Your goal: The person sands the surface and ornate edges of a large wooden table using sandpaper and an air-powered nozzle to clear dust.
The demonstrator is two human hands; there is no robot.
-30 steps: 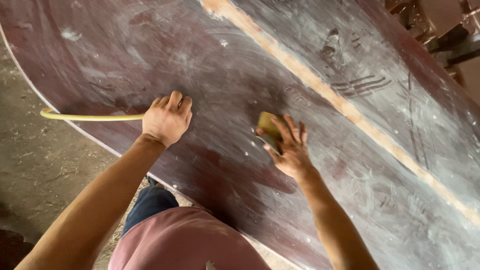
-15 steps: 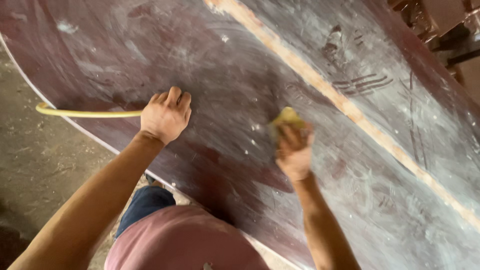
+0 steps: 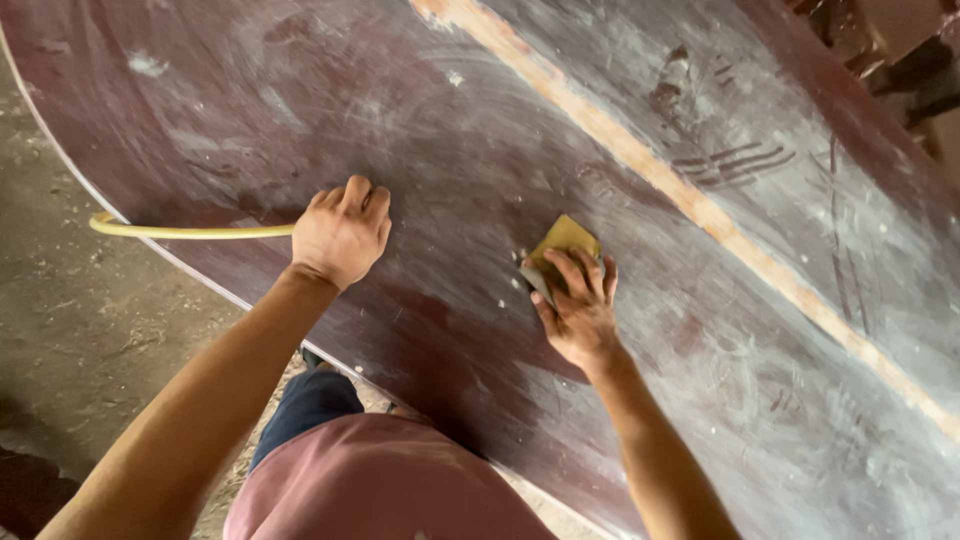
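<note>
yellow sandpaper point(image 3: 563, 243) under spread right hand point(image 3: 578, 312) fingers, left hand point(image 3: 340, 232) fisted on hose point(image 3: 190, 231) near panel edge point(image 3: 150, 247)

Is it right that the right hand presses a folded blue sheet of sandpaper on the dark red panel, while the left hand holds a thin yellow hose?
Not quite: only the colour is wrong. In the head view, the sandpaper under the right hand is yellow, not blue. The rest holds: it is pressed on the dark red panel, and the left hand holds the thin yellow hose.

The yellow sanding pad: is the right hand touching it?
Touching. The head view shows the right hand with fingers spread flat on the yellow sanding pad, pressing it onto the dark curved surface.
</note>
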